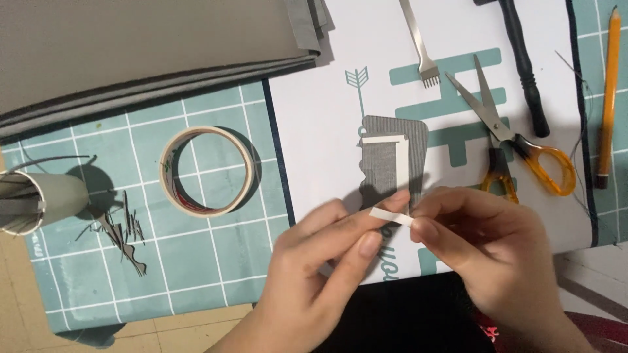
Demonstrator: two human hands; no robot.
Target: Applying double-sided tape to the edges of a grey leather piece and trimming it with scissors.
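Two bare hands meet low in the middle of the view, sharing one short strip of cream-coloured tape (391, 216). The left hand (320, 261) pinches the strip's left end between thumb and forefinger, while the right hand (487, 252) pinches its right end the same way, so both grips are pressed together on the tape and nothing else. The strip's long axis runs nearly level, left to right, dipping a little toward the right hand.

Just beyond the fingertips, farther from the person, lies a flat grey leather piece with a wavy left edge (392, 160), resting on a white and teal printed sheet (314, 117). Cream tape strips already lie along its top and down its middle. The held strip hovers over the piece's lower edge, and both hands are about equally near it.

A roll of cream masking tape (207, 171) sits well to the left on the teal gridded cutting mat (196, 274) that covers the bench. Orange-handled scissors (517, 140), a metal pronged chisel (422, 49), a black-handled tool (525, 65) and an orange pencil (608, 91) lie to the right. Folded grey material (131, 52) fills the upper left.
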